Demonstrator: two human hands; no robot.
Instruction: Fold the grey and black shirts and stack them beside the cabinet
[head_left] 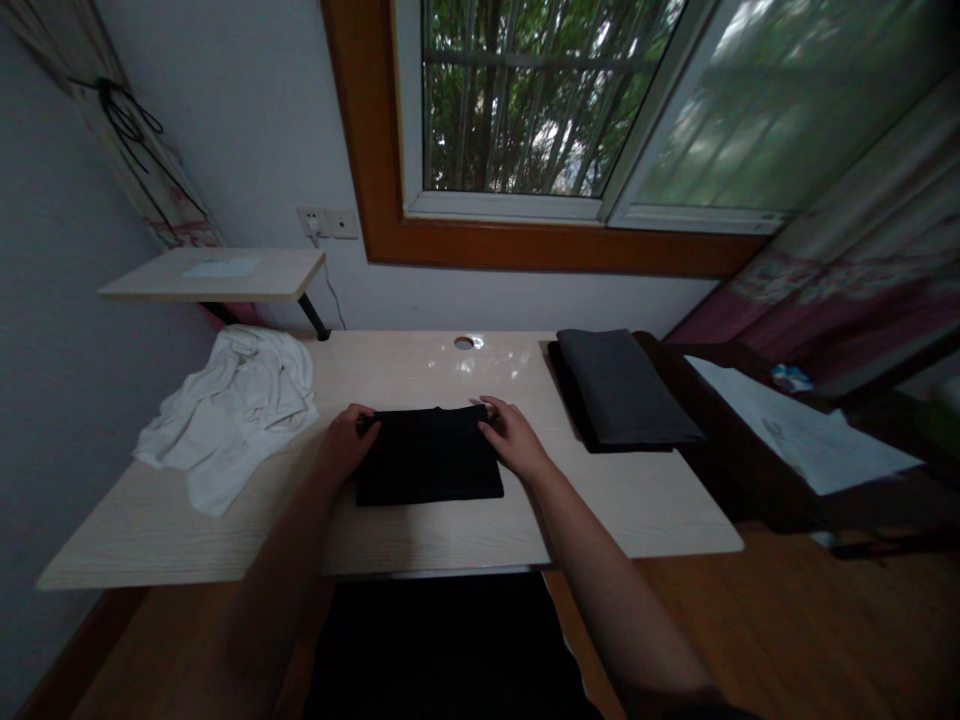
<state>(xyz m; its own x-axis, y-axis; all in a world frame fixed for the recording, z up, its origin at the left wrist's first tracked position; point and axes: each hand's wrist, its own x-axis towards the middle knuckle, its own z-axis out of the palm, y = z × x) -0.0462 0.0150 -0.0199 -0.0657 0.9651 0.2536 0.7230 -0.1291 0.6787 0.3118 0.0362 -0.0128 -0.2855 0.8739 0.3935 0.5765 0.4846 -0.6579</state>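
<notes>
A black folded cloth [431, 458] lies as a flat rectangle on the pale wooden desk [450, 540], near its front middle. At its far left corner, my left hand [349, 440] pinches the edge between thumb and fingers. My right hand [512, 435] grips the far right corner in the same way, thumb on top. Parts of the fingers on both hands are hidden behind the cloth's edge. To the right rests a stack of folded dark grey and black cloth [626, 385]. A crumpled white cloth [244, 400] lies at the desk's left.
A small raised shelf [285, 275] stands at the back left with a paper on it. Behind the desk are a window [517, 210] and a wall socket [328, 222]. A dark surface with white paper [802, 425] stands right of the desk.
</notes>
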